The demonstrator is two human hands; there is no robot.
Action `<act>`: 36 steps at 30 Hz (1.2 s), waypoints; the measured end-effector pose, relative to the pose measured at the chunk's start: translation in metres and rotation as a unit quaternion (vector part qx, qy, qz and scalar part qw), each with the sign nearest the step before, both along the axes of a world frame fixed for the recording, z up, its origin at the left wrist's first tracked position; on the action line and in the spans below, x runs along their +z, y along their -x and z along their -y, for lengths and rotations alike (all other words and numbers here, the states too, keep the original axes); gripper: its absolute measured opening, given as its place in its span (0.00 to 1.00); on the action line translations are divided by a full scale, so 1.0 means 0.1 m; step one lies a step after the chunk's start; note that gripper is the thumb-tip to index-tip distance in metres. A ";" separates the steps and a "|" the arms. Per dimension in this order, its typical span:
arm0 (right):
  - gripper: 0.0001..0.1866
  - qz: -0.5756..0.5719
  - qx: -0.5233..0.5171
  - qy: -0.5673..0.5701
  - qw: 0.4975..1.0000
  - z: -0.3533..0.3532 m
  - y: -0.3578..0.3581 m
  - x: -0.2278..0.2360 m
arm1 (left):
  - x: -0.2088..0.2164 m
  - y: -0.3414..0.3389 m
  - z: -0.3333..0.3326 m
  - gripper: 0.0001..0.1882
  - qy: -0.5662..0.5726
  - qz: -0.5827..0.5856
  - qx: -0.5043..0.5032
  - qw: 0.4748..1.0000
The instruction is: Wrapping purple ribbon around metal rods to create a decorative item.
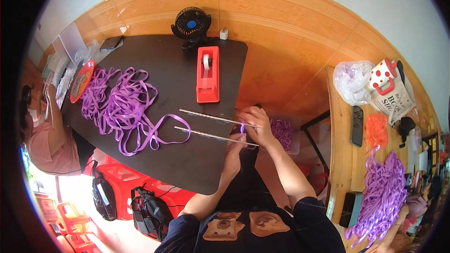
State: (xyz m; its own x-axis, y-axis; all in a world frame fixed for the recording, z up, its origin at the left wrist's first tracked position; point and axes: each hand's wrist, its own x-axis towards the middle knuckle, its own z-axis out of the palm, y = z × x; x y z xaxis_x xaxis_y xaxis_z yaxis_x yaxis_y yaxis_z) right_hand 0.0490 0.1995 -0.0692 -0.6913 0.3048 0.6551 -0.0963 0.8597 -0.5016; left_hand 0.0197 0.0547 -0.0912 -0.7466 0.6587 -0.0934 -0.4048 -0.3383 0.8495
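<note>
Two thin pale rods, the far rod (206,116) and the near rod (206,135), lie side by side on the dark table and jut past its right edge. Between their outer ends a short piece of purple ribbon (242,128) shows at my fingertips. My right hand (257,124) is closed in a pinch at the ribbon by the far rod. Below it, my left hand (236,145) pinches the ribbon's lower end beside the near rod. A heap of loose purple ribbon (124,98) spreads over the table, with one loop reaching the rods.
A red tape dispenser (207,91), a black fan (191,24) and a red plate (83,82) stand on the dark table (187,168). Beneath my right arm sits a clear bin of purple pieces (282,133). Another person (54,143) sits left; more ribbon (382,192) covers the right-hand wooden table.
</note>
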 end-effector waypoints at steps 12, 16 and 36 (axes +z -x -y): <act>0.10 0.088 0.035 0.179 0.979 0.96 -0.86 -0.29 | 0.27 -0.47 1.02 0.07 0.071 0.061 -0.151 0.984; 0.10 0.060 0.111 0.487 0.864 1.35 -1.02 -0.33 | 0.53 -0.42 1.42 0.07 0.124 0.102 -0.228 0.960; 0.06 0.047 0.076 0.703 0.705 2.24 -1.26 -0.34 | 0.31 -0.45 1.88 0.05 0.029 0.203 -0.185 0.961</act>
State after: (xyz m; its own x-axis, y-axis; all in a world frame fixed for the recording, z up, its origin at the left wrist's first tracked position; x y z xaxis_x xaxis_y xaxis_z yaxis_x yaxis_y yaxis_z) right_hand 0.1746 -0.0240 -0.1036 -0.8066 0.5252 -0.2712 -0.0440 -0.5109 -0.8585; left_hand 0.0649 -0.1335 -0.0605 -0.3566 0.8569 -0.3723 -0.7898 -0.0635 0.6101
